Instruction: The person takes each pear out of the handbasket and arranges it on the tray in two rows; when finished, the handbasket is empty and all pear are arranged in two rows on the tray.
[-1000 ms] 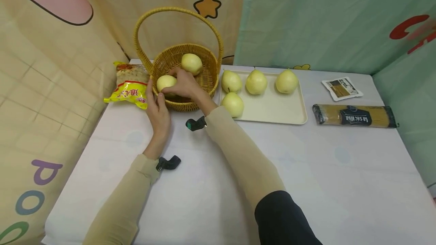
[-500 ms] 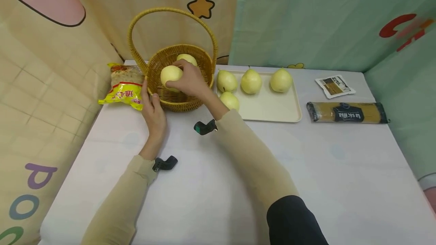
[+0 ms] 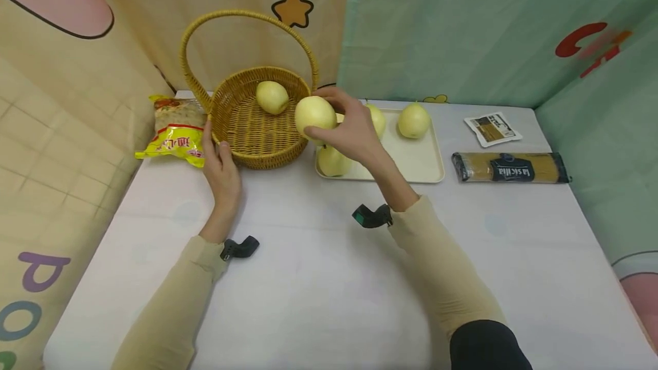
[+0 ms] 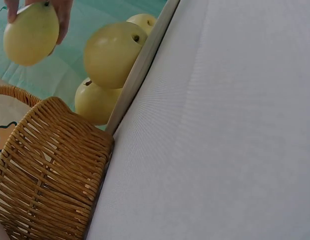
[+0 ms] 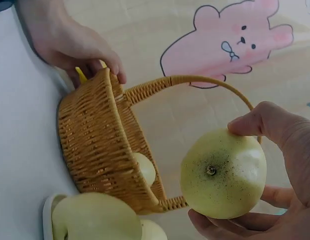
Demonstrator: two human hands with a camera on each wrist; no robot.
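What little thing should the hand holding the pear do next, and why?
I'd say the right hand should probably carry its pear a bit to the right, over the tray. It has just lifted that pear out of the basket and holds it near the tray's left end, and the tray's right front part is bare.

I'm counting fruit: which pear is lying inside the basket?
The lone pear toward the far side of the basket; the right hand holds another pear, and the rest sit on the tray.
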